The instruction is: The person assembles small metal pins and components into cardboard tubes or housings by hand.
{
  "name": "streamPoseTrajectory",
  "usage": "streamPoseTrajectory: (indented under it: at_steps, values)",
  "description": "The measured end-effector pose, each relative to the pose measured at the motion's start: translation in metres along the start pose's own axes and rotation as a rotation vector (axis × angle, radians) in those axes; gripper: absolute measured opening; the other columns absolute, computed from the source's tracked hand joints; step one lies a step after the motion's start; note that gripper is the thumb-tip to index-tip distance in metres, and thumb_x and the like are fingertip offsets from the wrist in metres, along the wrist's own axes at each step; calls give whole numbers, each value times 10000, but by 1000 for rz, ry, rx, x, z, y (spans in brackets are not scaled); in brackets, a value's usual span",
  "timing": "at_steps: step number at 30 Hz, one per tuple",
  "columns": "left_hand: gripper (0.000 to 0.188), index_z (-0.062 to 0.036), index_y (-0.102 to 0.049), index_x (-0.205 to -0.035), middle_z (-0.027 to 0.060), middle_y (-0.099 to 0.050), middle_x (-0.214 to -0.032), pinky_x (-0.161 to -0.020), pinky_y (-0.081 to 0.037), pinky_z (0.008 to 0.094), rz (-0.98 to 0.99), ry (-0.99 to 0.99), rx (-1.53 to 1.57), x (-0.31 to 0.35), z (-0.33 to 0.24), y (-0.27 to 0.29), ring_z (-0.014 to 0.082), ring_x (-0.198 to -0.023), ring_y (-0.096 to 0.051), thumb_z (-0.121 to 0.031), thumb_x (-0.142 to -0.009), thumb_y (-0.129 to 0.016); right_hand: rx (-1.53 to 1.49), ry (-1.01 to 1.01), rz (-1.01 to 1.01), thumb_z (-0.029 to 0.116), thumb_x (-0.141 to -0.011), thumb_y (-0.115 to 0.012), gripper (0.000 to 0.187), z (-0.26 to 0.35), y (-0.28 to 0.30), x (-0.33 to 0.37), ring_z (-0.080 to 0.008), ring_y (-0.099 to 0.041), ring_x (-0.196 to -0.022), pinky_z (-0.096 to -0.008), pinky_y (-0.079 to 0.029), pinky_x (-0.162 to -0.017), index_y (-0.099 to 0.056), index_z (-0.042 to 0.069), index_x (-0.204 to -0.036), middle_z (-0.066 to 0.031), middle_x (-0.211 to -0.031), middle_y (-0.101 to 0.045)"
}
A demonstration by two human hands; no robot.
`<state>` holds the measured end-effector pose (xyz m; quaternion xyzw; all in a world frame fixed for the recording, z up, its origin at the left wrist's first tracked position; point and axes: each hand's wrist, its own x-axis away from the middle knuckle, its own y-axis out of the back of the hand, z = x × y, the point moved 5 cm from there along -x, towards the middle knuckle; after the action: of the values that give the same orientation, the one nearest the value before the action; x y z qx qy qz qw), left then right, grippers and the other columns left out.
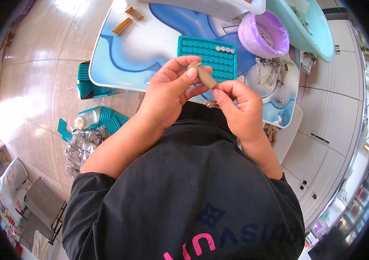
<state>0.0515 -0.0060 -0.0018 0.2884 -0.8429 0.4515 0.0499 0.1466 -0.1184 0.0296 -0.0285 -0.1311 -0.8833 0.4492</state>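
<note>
Head view: left hand (167, 88) and right hand (239, 106) pinch tan piece (207, 78); slack grip could drop it.

Seemingly a home: white cabinets (326, 117)

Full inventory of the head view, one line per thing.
Tan piece: one, tan, between both hands
Tray: one, teal, on table
Discs: about four, pale, in tray
Small pieces: two, brown-orange, table's far left
Metal bits: several, silvery, table's right
Table: one, blue and white, ahead
Bin: one, white, far edge
Basin: one, purple, far right
Tub: one, light teal, beside basin
Floor trays: several, teal, left
Bottle: one, clear, left
Plastic heap: one, clear, left
Cabinets: several, white, right
Shirt: one, black, worn
Hands: two, left, right
</note>
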Motion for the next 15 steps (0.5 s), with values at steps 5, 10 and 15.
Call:
streamPoseTrajectory:
  at_steps: [5,10,15]
  values:
    - [271,-35,-497,-1146,134,-585,-1095,-859,-513,320,-11,-39,15,2,0,2,197,-1006,-584,-155,-913,-567,472,485,-54,54,-800,-647,46,31,-5,3,-226,-575,-564,-300,-420,-505,-605,41,-784,-98,-661,-596]
    - [264,-40,-488,-1147,124,-587,-1089,-850,-516,320,28,-38,25,5,-6,-5,197,-998,-587,-124,-909,-565,390,444,-93,54,-773,-658,67,29,-3,5,-276,-577,-587,-337,-426,-510,-593,49,-757,-103,-661,-592]
    - [265,-42,-476,-1134,114,-589,-1078,-838,-521,316,31,-73,-29,6,-7,-5,190,-982,-591,-76,-892,-576,407,463,-119,57,-766,-663,74,33,-3,4,-275,-576,-585,-344,-424,-510,-589,53,-754,-98,-638,-575]
